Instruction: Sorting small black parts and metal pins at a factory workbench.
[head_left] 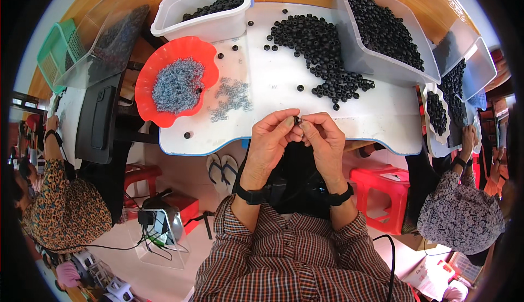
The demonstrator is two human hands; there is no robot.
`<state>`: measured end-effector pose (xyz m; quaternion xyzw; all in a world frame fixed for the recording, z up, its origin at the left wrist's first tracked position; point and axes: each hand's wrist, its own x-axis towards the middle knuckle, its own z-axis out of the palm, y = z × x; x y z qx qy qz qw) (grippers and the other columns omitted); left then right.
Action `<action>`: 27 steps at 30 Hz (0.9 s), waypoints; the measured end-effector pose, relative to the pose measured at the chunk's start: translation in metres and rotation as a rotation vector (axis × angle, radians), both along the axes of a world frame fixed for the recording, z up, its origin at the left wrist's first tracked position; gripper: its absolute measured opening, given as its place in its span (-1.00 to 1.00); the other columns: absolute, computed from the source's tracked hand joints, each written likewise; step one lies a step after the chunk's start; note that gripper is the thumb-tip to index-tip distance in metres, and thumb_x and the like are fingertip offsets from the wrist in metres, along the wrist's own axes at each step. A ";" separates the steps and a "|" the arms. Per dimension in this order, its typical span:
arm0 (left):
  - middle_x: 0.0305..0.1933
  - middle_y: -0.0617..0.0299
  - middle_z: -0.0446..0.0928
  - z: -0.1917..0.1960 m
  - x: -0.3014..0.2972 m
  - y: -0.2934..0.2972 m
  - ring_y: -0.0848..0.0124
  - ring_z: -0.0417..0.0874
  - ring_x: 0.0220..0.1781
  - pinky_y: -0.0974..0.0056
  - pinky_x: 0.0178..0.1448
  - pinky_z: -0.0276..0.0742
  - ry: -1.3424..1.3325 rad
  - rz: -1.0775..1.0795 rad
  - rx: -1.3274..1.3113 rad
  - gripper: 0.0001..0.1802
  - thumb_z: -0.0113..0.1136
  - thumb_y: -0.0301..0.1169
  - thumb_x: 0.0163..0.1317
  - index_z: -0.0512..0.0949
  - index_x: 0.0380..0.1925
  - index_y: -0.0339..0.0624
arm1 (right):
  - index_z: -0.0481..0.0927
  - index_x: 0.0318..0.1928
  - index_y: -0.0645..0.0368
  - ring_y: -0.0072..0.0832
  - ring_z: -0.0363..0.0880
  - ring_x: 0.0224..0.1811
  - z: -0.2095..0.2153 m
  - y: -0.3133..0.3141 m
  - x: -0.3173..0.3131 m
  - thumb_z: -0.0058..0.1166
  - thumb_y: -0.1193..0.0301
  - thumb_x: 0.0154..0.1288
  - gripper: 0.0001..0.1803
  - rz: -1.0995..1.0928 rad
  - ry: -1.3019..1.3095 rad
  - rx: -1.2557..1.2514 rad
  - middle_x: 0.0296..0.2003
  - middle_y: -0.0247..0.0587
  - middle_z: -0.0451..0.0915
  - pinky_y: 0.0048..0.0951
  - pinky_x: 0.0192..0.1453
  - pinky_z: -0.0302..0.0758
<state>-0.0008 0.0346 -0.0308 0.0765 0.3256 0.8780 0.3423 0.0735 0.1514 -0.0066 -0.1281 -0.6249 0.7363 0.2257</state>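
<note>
My left hand (273, 141) and my right hand (326, 141) meet just over the table's near edge, fingers pinched together. Between their fingertips is a small black round part (297, 120), mostly covered by the fingers. Whether a second small piece is held there is hidden. Beyond my hands, a heap of similar black round parts (322, 48) spreads across the white table (273, 97). To the left, a red scalloped bowl (146, 97) holds many small silvery pieces that look like springs (177, 86). More of these silvery pieces (232, 97) lie loose beside the bowl.
Black parts also fill a white tub (204, 26) at far left and a large clear bin (376, 64) at far right. Co-workers sit on both sides, one in a leopard-print sleeve (60, 209), one in a patterned sleeve (464, 209). A red stool (382, 193) stands at right.
</note>
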 end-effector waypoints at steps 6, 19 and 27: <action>-0.27 0.15 0.63 0.000 0.002 -0.003 0.46 0.64 -0.30 0.39 -0.17 0.61 0.034 0.034 -0.079 -0.76 0.10 -0.52 0.37 0.56 -0.01 -0.38 | 0.58 -0.14 0.25 -0.76 0.47 -0.39 -0.002 0.002 0.001 0.14 0.49 0.35 -0.88 0.011 -0.060 0.097 -0.36 -0.41 0.59 -0.73 -0.37 0.39; -0.24 0.12 0.63 -0.006 -0.009 -0.024 0.47 0.64 -0.32 0.39 -0.25 0.62 0.211 -0.076 -0.181 -0.81 0.11 -0.57 0.33 0.57 -0.09 -0.39 | 0.56 -0.26 0.29 -0.72 0.49 -0.44 0.005 0.015 -0.002 0.19 0.51 0.30 -0.90 0.254 -0.191 -0.069 -0.41 -0.34 0.62 -0.69 -0.36 0.42; -0.23 0.09 0.63 -0.006 -0.012 -0.019 0.44 0.63 -0.33 0.38 -0.25 0.59 0.035 0.021 -0.079 -0.80 0.10 -0.53 0.35 0.56 -0.07 -0.38 | 0.60 -0.21 0.27 -0.56 0.53 -0.42 0.013 0.026 -0.029 0.17 0.53 0.25 -0.88 0.078 -0.277 0.347 -0.41 -0.31 0.58 -0.52 -0.32 0.46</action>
